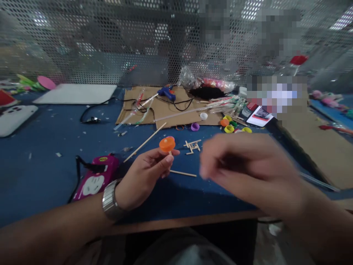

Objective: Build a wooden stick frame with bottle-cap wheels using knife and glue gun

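Note:
My left hand (143,173), with a metal watch band at the wrist, pinches a short thin wooden stick just under an orange bottle cap (167,144). A small whitish blob sits on the cap, and a bit of purple shows behind it. Off to the right my right hand (242,169) is raised over the table, its fingers curled and smeared by motion; whether anything is in them cannot be seen. Between the hands lie several short cut stick pieces (192,146). A wooden skewer (146,141) and a shorter stick (183,173) rest near my left hand.
A blue glue gun (167,93) lies on cardboard (176,114) at the back. Loose bottle caps (229,129) and a bundle of sticks are at back right. A magenta power box (96,176) with a black cord is on the left, near a white phone (16,119).

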